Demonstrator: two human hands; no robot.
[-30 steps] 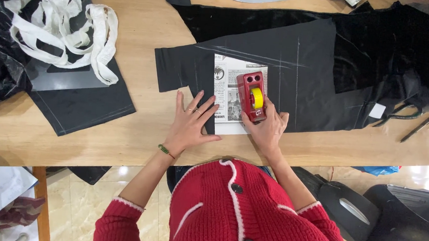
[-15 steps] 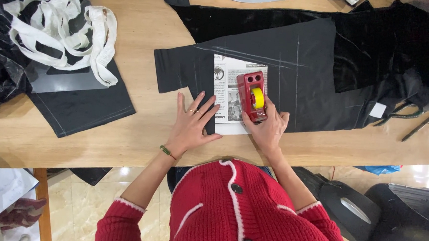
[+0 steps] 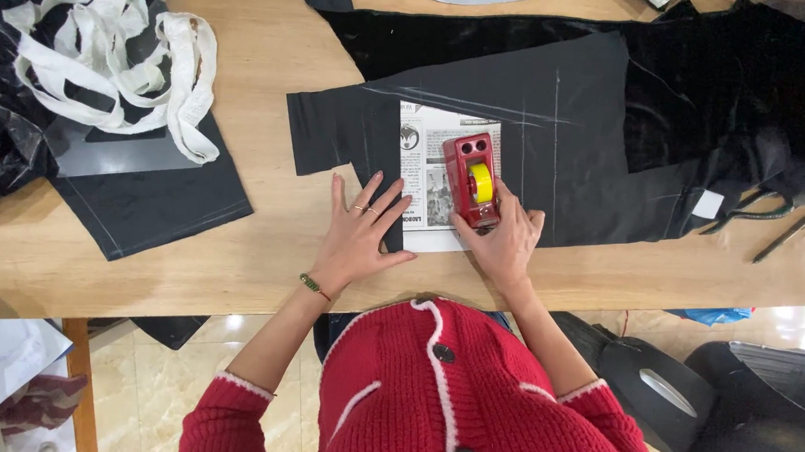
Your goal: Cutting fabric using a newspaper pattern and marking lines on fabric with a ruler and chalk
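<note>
A red tape dispenser (image 3: 471, 176) with a yellow roll stands on a printed paper sheet (image 3: 425, 162). The sheet lies on a flat piece of black fabric (image 3: 566, 143) marked with chalk lines. My right hand (image 3: 504, 246) grips the near end of the dispenser. My left hand (image 3: 360, 237) lies flat with fingers spread, pressing the fabric and the wooden table (image 3: 263, 227) just left of the paper's lower edge. A green bracelet sits on my left wrist.
White fabric strips (image 3: 115, 59) lie tangled on a dark cloth piece (image 3: 152, 206) at the left. Black velvet-like fabric (image 3: 737, 79) covers the far right. Scissors (image 3: 748, 210) and a pen lie at the right edge. A black chair (image 3: 680, 401) stands below the table.
</note>
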